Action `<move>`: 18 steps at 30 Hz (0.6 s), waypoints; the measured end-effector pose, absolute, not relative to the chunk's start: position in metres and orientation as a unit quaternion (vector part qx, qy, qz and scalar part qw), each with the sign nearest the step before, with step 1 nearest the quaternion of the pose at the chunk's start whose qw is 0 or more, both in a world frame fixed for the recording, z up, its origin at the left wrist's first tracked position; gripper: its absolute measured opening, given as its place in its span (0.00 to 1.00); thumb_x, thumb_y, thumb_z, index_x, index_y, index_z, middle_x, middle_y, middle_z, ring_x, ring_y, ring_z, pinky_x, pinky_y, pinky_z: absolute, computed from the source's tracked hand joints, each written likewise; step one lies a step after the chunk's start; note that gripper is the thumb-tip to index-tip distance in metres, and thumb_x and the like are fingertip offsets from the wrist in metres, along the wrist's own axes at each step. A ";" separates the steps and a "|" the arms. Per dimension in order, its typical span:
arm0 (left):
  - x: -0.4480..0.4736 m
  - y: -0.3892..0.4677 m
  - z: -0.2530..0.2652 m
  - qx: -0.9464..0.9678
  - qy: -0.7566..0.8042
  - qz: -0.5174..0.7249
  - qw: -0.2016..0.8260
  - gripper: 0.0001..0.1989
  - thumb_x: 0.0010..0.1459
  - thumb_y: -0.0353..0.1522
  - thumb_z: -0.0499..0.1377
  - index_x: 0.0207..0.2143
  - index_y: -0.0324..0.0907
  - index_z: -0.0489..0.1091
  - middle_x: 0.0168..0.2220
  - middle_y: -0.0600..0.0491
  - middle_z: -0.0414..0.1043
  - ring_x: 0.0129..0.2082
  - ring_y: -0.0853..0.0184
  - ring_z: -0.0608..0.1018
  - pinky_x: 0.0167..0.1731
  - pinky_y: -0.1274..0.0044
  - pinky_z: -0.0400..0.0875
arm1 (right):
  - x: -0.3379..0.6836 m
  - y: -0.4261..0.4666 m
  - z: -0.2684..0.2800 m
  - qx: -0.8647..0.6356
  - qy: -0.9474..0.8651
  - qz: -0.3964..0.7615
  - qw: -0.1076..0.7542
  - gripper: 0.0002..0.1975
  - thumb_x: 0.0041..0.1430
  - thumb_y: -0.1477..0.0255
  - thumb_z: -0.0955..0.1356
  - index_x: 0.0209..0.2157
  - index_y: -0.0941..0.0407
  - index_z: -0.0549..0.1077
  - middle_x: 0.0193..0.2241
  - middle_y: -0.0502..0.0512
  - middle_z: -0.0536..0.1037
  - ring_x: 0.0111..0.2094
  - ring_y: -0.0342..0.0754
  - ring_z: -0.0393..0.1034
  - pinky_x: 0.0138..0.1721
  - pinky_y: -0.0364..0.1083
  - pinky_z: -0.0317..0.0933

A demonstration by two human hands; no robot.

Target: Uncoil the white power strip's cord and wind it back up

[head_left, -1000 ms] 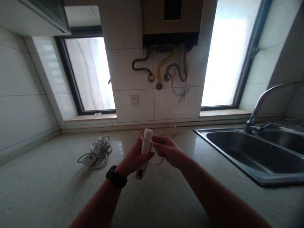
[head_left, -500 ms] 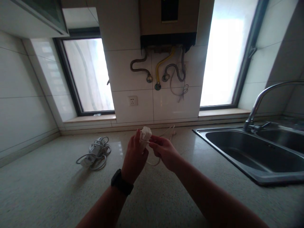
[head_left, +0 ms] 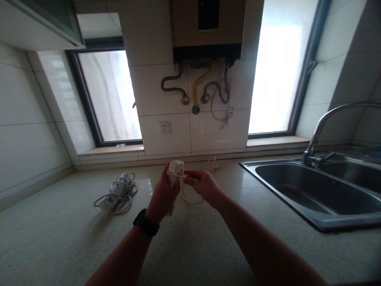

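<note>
The left hand [head_left: 162,194] holds a white power strip [head_left: 175,171] upright above the counter [head_left: 59,238], fingers wrapped round its body so that only the top end shows clearly above the hand; this grip is closed on the strip. A black watch [head_left: 145,223] sits on the left wrist. The right hand [head_left: 200,186] is just beside it, its fingertips pinched on the strip's white cord [head_left: 190,198], which crosses the top of the strip and hangs in a loop below and between the two hands; that grip is closed on the cord. The far end of the cord seems to trail back across the counter toward the wall, though the dim light makes this hard to follow.

To the left, well apart from the hands, a second power strip [head_left: 116,192] lies flat on the counter with its grey cord coiled loosely about it. To the right, a steel sink [head_left: 315,190] is set into the counter, with a curved faucet [head_left: 324,127] behind it. On the tiled wall ahead are a wall socket [head_left: 164,127] and, higher up, a water heater [head_left: 207,31] with hoses beneath it, flanked by two windows.
</note>
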State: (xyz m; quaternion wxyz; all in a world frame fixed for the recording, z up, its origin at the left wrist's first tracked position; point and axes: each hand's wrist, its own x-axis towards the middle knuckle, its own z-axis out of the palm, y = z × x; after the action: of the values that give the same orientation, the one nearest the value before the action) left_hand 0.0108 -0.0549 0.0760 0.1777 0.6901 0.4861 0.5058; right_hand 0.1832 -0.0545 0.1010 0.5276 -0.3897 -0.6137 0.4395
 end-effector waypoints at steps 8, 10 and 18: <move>0.014 -0.072 0.088 0.613 0.293 0.539 0.497 0.30 0.60 0.44 0.61 0.59 0.38 0.58 0.50 0.40 0.69 0.39 0.61 0.78 0.34 0.70 0.75 | 0.209 -0.043 0.100 -0.366 -0.661 0.400 0.519 0.26 0.54 0.62 0.72 0.48 0.66 0.70 0.25 0.54 0.73 0.25 0.39 0.62 0.28 0.41 0.53; 0.011 -0.078 0.090 0.603 0.260 0.518 0.548 0.30 0.61 0.43 0.60 0.59 0.37 0.57 0.49 0.38 0.69 0.37 0.60 0.78 0.32 0.69 0.75 | 0.213 -0.045 0.101 -0.343 -0.680 0.390 0.518 0.25 0.55 0.61 0.72 0.48 0.65 0.69 0.24 0.52 0.71 0.24 0.39 0.60 0.26 0.40 0.51; 0.005 -0.085 0.084 0.611 0.135 0.406 0.666 0.24 0.65 0.40 0.55 0.57 0.38 0.51 0.40 0.41 0.70 0.34 0.58 0.79 0.29 0.69 0.76 | 0.228 -0.048 0.099 -0.140 -0.725 0.502 0.450 0.30 0.55 0.68 0.74 0.56 0.60 0.64 0.37 0.56 0.73 0.34 0.40 0.69 0.39 0.42 0.65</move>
State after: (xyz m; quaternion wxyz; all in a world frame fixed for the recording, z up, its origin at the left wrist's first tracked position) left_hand 0.0052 -0.0846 0.0844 0.6657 0.6111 0.1354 0.4063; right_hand 0.2281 -0.0477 0.0989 0.4498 -0.1404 -0.7250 0.5023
